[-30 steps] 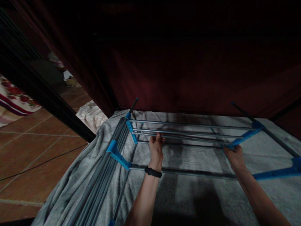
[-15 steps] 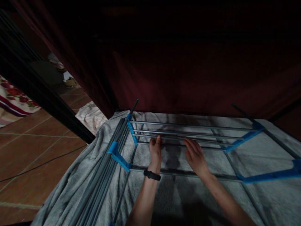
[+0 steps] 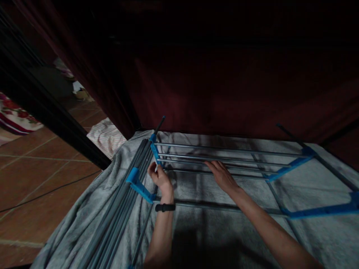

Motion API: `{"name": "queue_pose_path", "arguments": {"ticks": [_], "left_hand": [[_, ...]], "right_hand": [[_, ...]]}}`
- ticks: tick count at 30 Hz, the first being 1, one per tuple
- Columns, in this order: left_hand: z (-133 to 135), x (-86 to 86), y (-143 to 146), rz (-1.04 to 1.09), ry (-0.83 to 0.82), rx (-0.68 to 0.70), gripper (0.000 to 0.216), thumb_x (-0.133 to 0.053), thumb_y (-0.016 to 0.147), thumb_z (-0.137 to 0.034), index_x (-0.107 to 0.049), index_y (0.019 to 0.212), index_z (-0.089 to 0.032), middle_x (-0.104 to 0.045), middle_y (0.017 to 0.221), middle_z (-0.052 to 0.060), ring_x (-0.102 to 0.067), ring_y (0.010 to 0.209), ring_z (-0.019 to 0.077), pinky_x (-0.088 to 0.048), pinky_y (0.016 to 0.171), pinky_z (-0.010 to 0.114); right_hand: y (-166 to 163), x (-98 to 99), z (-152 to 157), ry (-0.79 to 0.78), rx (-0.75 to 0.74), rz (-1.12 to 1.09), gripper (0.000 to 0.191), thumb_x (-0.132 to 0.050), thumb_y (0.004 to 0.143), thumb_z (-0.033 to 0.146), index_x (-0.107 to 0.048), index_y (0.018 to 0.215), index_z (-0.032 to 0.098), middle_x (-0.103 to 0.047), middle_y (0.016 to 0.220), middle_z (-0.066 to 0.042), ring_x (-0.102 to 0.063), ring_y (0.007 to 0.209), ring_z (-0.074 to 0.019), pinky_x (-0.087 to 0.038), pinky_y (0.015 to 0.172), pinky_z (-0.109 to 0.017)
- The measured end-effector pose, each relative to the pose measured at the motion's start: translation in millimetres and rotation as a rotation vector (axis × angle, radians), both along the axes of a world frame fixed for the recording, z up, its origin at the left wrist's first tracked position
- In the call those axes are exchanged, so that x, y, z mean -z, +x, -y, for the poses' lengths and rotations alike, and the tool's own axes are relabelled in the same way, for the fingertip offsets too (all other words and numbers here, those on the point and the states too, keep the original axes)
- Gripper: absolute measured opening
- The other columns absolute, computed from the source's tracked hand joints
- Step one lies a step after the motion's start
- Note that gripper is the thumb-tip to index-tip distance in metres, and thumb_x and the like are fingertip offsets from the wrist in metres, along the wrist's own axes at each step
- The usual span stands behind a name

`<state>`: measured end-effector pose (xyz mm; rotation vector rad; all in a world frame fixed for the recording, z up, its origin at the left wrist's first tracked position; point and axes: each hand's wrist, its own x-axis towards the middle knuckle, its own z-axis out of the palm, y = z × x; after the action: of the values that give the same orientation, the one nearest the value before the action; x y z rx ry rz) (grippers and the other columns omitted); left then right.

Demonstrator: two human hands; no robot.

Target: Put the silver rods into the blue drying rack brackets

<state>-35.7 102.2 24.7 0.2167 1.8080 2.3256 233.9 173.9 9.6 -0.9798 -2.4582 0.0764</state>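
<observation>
We find bars (image 3: 196,146) already spanning blue brackets (image 3: 288,170) near the back edge of the blanket (image 3: 196,188), the left-edge tube bundle (image 3: 123,209) apparently unfitted, our right hand (image 3: 224,177) uncurled against bars, our left hand's (image 3: 163,181) grip indeterminable.

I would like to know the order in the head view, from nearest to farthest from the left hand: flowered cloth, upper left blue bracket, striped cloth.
From the left hand:
1. Upper left blue bracket: just above the hand in the picture.
2. Striped cloth: farther left.
3. Flowered cloth: at the picture's left edge.
</observation>
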Motion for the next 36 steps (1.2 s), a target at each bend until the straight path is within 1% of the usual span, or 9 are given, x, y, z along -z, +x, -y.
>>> {"name": "queue_pose_path", "arguments": {"ticks": [3, 8, 12, 15, 20, 24, 27, 30, 36], "left_hand": [[-18, -5.8, -27, -0.007, 0.008, 0.060, 0.040, -0.060, 0.101, -0.065, -0.064, 0.092, -0.027, -0.071, 0.105, 0.006, -0.067, 0.115, 0.0246, -0.053, 0.101, 0.036], [-33, -6.2, -46, -0.013, -0.047, 0.240, 0.073, -0.045, 0.096, -0.093, -0.063, 0.075, -0.025, -0.064, 0.076, 0.003, -0.061, 0.074, 0.0199, -0.052, 0.076, 0.034], [-32, -6.0, -46, -0.036, -0.082, 0.207, 0.079, -0.039, 0.095, -0.098, -0.058, 0.069, -0.026, -0.058, 0.067, 0.001, -0.052, 0.064, 0.0170, -0.045, 0.065, 0.032], [-33, -8.1, -43, -0.056, -0.108, 0.190, 0.079, -0.033, 0.099, -0.096, -0.057, 0.068, -0.027, -0.055, 0.066, 0.001, -0.051, 0.062, 0.0168, -0.043, 0.062, 0.032], [-35, -9.3, -41, -0.083, -0.114, 0.179, 0.078, -0.032, 0.098, -0.097, -0.054, 0.069, -0.028, -0.053, 0.068, 0.001, -0.049, 0.065, 0.0177, -0.044, 0.064, 0.033], [-33, -10.7, -43, -0.113, -0.123, 0.194, 0.071, -0.034, 0.102, -0.090, -0.050, 0.070, -0.028, -0.052, 0.069, 0.001, -0.047, 0.067, 0.0180, -0.045, 0.066, 0.032], [-33, -13.3, -44, -0.101, -0.122, 0.195, 0.069, -0.040, 0.100, -0.091, -0.043, 0.070, -0.029, -0.046, 0.068, -0.002, -0.043, 0.068, 0.0169, -0.044, 0.066, 0.032], [-33, -15.6, -46, -0.062, -0.105, 0.185, 0.070, -0.044, 0.097, -0.094, -0.042, 0.071, -0.029, -0.042, 0.069, -0.004, -0.039, 0.068, 0.0160, -0.043, 0.064, 0.032], [-35, -19.0, -49, -0.039, -0.087, 0.165, 0.070, -0.045, 0.099, -0.093, -0.043, 0.073, -0.028, -0.042, 0.071, -0.005, -0.041, 0.070, 0.0150, -0.045, 0.066, 0.030]], "right_hand": [[0, 0.4, -1, -0.012, 0.008, 0.008, 0.083, -0.045, 0.090, -0.005, -0.064, 0.161, 0.033, -0.075, 0.133, -0.009, -0.069, 0.125, -0.0285, -0.061, 0.112, -0.050], [1, -0.5, -4, -0.030, 0.006, 0.011, 0.079, -0.044, 0.092, -0.005, -0.065, 0.159, 0.032, -0.075, 0.131, -0.009, -0.069, 0.122, -0.0279, -0.060, 0.111, -0.047], [3, -5.9, -2, -0.054, 0.016, 0.044, 0.073, -0.042, 0.097, -0.003, -0.066, 0.158, 0.029, -0.076, 0.130, -0.010, -0.070, 0.119, -0.0284, -0.060, 0.110, -0.048], [-8, -13.4, 5, -0.047, 0.025, 0.051, 0.067, -0.044, 0.102, 0.002, -0.064, 0.160, 0.026, -0.076, 0.135, -0.013, -0.070, 0.125, -0.0314, -0.058, 0.114, -0.051], [-81, -28.7, 21, -0.051, -0.109, 0.027, 0.060, -0.045, 0.108, 0.009, -0.056, 0.166, 0.020, -0.068, 0.158, -0.018, -0.063, 0.145, -0.0333, -0.050, 0.127, -0.054], [-162, -44.8, 26, -0.115, -0.220, 0.068, 0.057, -0.044, 0.110, 0.011, -0.055, 0.165, 0.023, -0.074, 0.150, -0.013, -0.069, 0.137, -0.0283, -0.055, 0.121, -0.047], [-203, -58.1, 26, -0.160, -0.194, 0.137, 0.049, -0.039, 0.116, 0.019, -0.058, 0.161, 0.025, -0.075, 0.151, -0.012, -0.071, 0.136, -0.0270, -0.058, 0.117, -0.046], [-218, -68.1, 24, -0.178, -0.182, 0.212, 0.045, -0.035, 0.119, 0.025, -0.061, 0.155, 0.026, -0.074, 0.155, -0.010, -0.073, 0.135, -0.0247, -0.060, 0.116, -0.044], [-215, -77.8, 23, -0.213, -0.189, 0.263, 0.042, -0.035, 0.119, 0.025, -0.063, 0.151, 0.028, -0.078, 0.149, -0.007, -0.076, 0.130, -0.0212, -0.062, 0.109, -0.038]]}}
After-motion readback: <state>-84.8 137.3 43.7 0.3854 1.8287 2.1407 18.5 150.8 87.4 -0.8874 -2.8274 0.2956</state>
